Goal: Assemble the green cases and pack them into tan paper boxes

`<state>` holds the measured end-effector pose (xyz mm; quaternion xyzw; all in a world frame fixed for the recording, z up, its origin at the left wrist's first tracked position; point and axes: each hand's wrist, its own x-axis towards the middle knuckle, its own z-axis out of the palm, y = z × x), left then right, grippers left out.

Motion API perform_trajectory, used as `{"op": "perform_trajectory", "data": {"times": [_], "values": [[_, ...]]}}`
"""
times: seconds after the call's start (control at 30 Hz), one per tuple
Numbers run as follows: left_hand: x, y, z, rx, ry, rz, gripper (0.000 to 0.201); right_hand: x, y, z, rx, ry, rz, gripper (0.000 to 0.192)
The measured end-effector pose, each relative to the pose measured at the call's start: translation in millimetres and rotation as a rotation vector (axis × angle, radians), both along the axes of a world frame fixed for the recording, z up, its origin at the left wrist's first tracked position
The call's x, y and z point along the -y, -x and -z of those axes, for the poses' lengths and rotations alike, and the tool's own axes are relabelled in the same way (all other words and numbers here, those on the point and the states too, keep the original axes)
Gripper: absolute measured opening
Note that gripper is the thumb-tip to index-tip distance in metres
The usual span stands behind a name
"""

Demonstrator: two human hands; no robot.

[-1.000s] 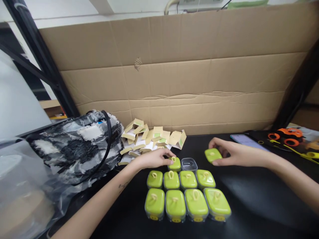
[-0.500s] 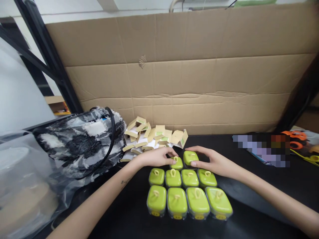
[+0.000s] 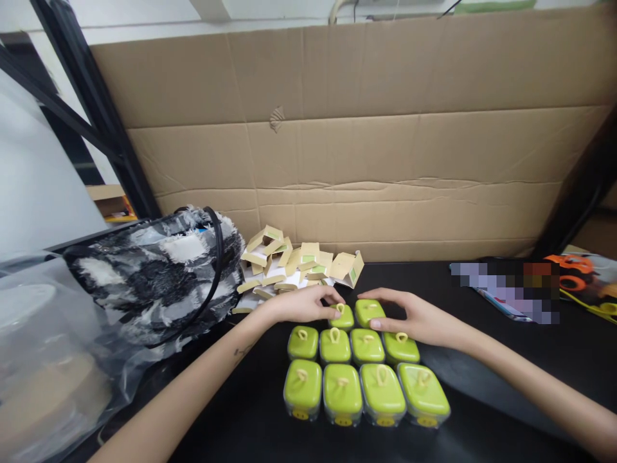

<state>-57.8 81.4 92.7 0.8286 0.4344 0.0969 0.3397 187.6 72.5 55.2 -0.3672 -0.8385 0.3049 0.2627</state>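
Observation:
Small clear containers with green lids and yellow loops stand in rows on the black table [image 3: 231, 424]. At the back, my left hand [image 3: 308, 304] has its thumb and fingers closed around one green-lidded container [image 3: 344, 317]. Beside it, my right hand [image 3: 409, 316] grips a second green-lidded container [image 3: 369, 311] from its right, thumb in front and fingers behind. The two held containers sit side by side. Nearer me are a middle row, including a green-lidded container [image 3: 335, 345], and a front row with yellow labels, including another container [image 3: 383, 389].
Folded cardboard sleeves [image 3: 299, 263] lie heaped behind my left hand. A fluffy black-and-white bag [image 3: 159, 270] and a clear plastic bag [image 3: 58, 373] stand at left. A cardboard sheet [image 3: 347, 148] walls off the back. Orange toy-like parts [image 3: 573, 273] and a blurred packet [image 3: 506, 292] lie at right.
My right hand has come down slightly with its container, which now sits lower, level beside the one in my left hand. My left hand has stayed in place.

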Motion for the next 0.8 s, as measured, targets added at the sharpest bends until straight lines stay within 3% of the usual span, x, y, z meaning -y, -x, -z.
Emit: {"op": "perform_trajectory", "data": {"times": [0.53,0.63,0.73,0.8], "values": [[3.6,-0.6,-3.6,-0.028,-0.084,-0.013,0.028,-6.3,4.0,8.4,-0.042,0.175,-0.007,0.048],[16.0,1.7,-23.8,-0.027,-0.168,-0.067,0.036,-8.9,5.5,11.7,-0.047,0.226,-0.006,0.047],[44.6,2.3,-59.8,-0.001,-0.279,-0.073,0.036,-11.6,6.6,16.4,-0.048,0.267,0.003,0.049],[71.9,2.9,-79.9,-0.002,-0.518,0.03,0.03,-11.7,4.5,16.6,-0.048,0.261,0.003,0.053]]}}
